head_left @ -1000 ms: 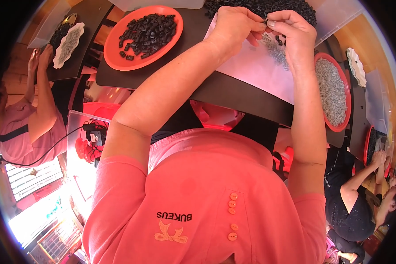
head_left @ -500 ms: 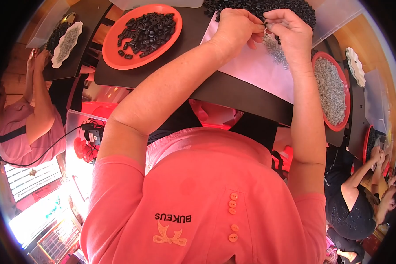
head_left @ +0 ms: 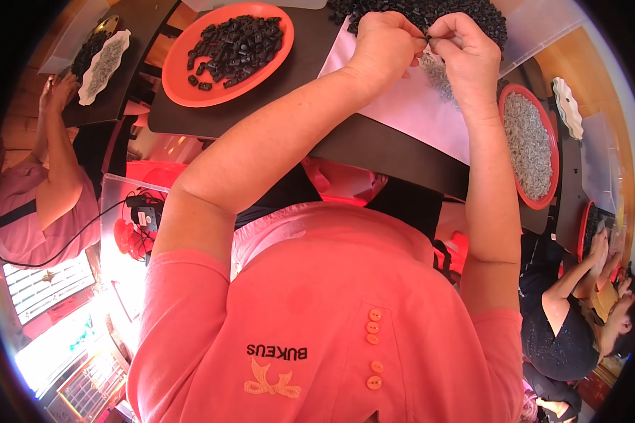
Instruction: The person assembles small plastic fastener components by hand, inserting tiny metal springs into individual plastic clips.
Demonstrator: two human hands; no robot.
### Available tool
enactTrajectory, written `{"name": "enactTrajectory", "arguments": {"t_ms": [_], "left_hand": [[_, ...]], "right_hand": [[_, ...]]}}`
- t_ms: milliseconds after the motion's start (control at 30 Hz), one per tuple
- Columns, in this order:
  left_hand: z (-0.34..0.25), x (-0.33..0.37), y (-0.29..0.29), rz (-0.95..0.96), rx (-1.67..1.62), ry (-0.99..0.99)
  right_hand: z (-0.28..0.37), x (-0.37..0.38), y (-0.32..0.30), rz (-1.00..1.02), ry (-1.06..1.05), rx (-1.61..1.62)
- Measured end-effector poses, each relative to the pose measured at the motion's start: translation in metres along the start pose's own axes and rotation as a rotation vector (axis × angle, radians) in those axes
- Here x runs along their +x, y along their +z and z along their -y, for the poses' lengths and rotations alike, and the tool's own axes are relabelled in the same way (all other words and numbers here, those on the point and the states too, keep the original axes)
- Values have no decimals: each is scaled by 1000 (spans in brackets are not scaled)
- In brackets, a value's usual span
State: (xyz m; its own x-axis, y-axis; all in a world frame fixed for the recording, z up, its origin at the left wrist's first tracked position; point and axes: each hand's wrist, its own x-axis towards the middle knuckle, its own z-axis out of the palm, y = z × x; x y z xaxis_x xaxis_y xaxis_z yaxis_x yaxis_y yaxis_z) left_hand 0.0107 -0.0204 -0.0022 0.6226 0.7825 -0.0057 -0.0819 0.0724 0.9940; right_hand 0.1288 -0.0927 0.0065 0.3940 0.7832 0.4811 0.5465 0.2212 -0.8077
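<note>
My left hand (head_left: 388, 49) and my right hand (head_left: 467, 60) meet over the far part of the table, fingertips pinched together. Between them is a small black plastic piece (head_left: 428, 38), mostly covered by the fingers; which details it has cannot be made out. Below the hands lies a pale pink sheet (head_left: 409, 106), with a loose heap of small silvery parts (head_left: 439, 79) partly behind my right hand. Just beyond the hands spreads a big pile of black plastic pieces (head_left: 487, 21).
A red plate (head_left: 180, 88) of black pieces sits at the left; another red plate (head_left: 506, 134) full of silvery parts stands at the right. Clear plastic bins (head_left: 543, 35) border the dark table (head_left: 374, 151). People work at both sides, with a white wavy-edged tray (head_left: 568, 106) at right.
My fingers have shifted slightly around the small black piece, the two hands staying together. At the right, a co-worker's hands have moved a little.
</note>
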Motion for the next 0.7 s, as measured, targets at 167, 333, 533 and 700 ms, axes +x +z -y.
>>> {"name": "enactTrajectory", "arguments": {"t_ms": [167,333,533,700], "left_hand": [[2,-3,1,-22,-14,19],[6,-1,2,-54,-24,104],[7,5,-1,-44,-7,153],[12,8,0,-4,-114,133]], "right_hand": [[-1,-2,5,-40,-192,-221],[3,-7,10,-80,-330,-365],[2,-5,9,-77,-216,-202],[2,-5,7,-67,-240,-261]]}}
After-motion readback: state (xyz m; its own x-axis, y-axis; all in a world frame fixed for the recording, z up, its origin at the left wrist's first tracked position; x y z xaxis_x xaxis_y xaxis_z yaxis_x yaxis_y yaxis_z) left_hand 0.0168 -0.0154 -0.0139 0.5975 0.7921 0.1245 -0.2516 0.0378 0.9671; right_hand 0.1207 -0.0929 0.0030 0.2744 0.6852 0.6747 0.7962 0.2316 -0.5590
